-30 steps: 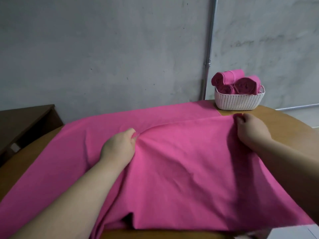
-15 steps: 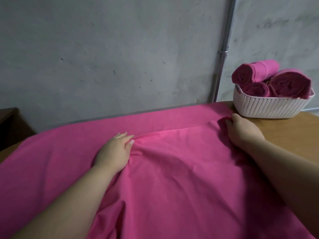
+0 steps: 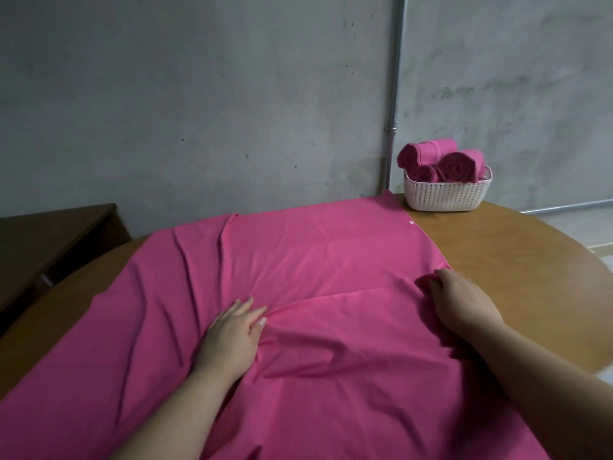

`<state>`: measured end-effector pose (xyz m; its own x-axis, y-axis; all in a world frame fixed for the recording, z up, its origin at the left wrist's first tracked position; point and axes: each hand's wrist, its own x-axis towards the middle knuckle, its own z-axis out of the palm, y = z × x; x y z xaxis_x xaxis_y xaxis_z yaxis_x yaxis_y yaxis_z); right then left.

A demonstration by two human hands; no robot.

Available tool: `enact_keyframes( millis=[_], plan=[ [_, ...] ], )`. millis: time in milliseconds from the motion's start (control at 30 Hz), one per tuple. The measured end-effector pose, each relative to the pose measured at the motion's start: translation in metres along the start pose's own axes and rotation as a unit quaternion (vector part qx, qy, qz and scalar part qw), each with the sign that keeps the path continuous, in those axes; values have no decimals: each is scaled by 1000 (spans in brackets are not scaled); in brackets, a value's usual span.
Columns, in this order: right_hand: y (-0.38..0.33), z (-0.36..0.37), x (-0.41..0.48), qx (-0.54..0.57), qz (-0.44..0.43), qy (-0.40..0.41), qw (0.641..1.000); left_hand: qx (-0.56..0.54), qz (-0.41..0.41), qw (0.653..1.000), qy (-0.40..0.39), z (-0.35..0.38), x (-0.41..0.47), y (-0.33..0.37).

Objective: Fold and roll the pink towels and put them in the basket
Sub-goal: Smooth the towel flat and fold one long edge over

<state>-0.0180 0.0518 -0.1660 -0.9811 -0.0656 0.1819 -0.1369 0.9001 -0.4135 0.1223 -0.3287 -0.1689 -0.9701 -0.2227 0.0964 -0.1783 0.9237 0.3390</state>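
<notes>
Three rolled towels (image 3: 454, 166) already sit in the basket (image 3: 447, 197) at about one o'clock on the table (image 3: 517, 254). Another towel (image 3: 315, 257) lies spread across the table's middle, its near part doubled over in what looks like a first fold. The right hand (image 3: 464, 300), at four o'clock, bunches the fold's edge in curled fingers. The left hand (image 3: 234, 340), near six o'clock, lies fairly flat at that edge; whether it pinches, I cannot tell. Finishing the fold, rolling and basketing remain.

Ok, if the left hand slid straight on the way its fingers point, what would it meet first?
Ahead of the left hand lies flat pink towel, then probably the wall; the way looks free. The basket sits to the right.
</notes>
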Motion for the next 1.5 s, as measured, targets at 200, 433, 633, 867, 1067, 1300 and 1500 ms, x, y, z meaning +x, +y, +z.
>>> enact_keyframes(
  millis=[200, 433, 633, 867, 1067, 1300, 1500],
  plan=[
    [19, -16, -64, 7, -17, 7, 1000, -8, 5, 1000, -11, -1, -62, 8],
    [-1, -28, -1, 55, 62, 43, 996, -3, 6, 997, 79, -28, 8, 18],
    [-24, -7, 107, 46, 56, 51, 996, 51, -11, 995, 82, -29, 129, 6],
    [-46, 51, 222, 18, 10, 16, 1000, 87, -62, 994, 19, -5, 260, -21],
    [-28, 78, 264, -38, 20, 5, 999, 58, 6, 996, -61, 18, 311, -35],
    [-28, 81, 271, -76, 53, 13, 996, 139, -62, 987, -51, -3, 312, -36],
    [-54, 87, 271, -73, 12, 0, 997, 75, -192, 976, -73, -6, 321, -51]
  ],
)
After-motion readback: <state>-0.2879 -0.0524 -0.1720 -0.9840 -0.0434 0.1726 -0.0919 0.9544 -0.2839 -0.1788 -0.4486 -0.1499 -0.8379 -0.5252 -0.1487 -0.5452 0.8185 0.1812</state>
